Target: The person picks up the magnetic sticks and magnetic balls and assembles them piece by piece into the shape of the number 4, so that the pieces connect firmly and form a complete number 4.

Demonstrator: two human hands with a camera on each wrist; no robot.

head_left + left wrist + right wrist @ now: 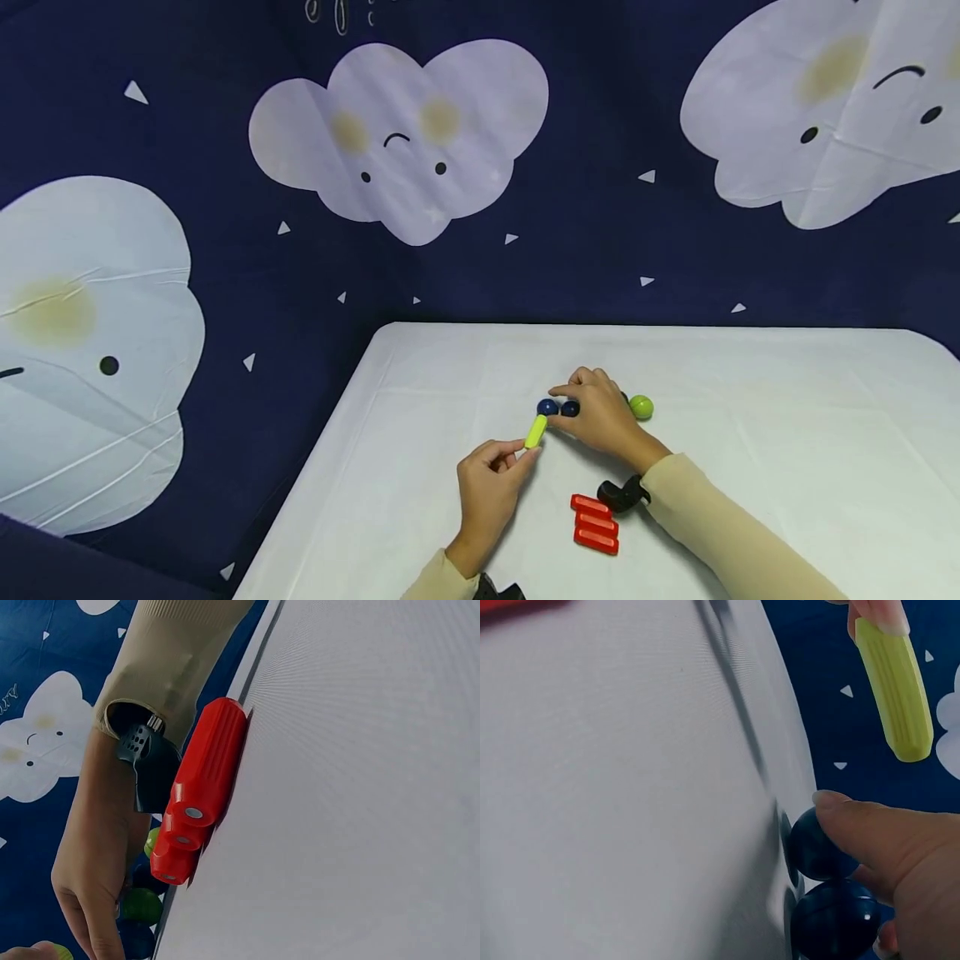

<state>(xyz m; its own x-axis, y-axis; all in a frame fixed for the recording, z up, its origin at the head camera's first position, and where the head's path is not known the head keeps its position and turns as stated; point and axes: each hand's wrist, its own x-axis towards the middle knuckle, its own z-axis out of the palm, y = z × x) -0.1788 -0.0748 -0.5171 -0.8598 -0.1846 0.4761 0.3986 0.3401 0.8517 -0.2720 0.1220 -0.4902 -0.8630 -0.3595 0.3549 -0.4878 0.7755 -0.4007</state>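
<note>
In the head view my left hand [487,487] pinches one end of a yellow-green magnetic rod [536,432] between thumb and fingertips. Its far end points at a dark blue ball [547,407]. My right hand [603,412] curls around that ball and a second dark blue ball [570,409] beside it. The right wrist view has the thumb [855,825] against the upper blue ball [817,847], fingertips showing by the lower ball [836,919]. There the ridged yellow-green rod [896,690] hangs apart from the balls.
Three red rods [596,523] lie side by side near my right forearm, round metal discs in their ends. A light green ball [641,407] sits right of my right hand, with a dark ball partly hidden beside it. The white table [787,417] meets a dark blue cloud-print backdrop [600,275].
</note>
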